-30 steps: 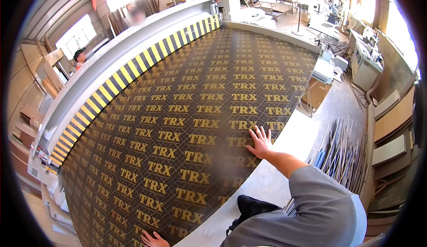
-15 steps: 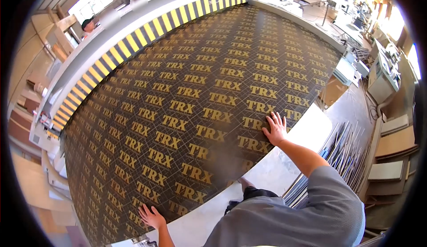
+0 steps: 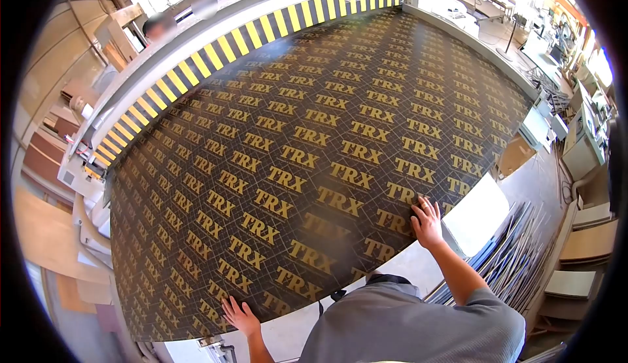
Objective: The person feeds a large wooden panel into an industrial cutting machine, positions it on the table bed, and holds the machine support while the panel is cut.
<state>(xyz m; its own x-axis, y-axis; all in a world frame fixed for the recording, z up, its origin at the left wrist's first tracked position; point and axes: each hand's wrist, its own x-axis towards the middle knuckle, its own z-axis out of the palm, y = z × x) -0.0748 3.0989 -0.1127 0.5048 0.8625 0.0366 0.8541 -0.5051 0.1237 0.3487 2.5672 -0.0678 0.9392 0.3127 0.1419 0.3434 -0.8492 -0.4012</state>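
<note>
The left hand (image 3: 241, 317) and right hand (image 3: 428, 222) rest flat, fingers spread, grasping nothing, near the closest edge of a dark panel (image 3: 288, 176) spreading ahead. The left, cropped a second ago, now shows fully; both seemingly steady it. Beyond: a striped beam (image 3: 252, 34).

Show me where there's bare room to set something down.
The TRX-printed sheet is bare between the left hand, the right hand and the striped beam. The white panel near the right hand also looks free, bordered by the sheet and long strips. Those strips make that side crowded.
</note>
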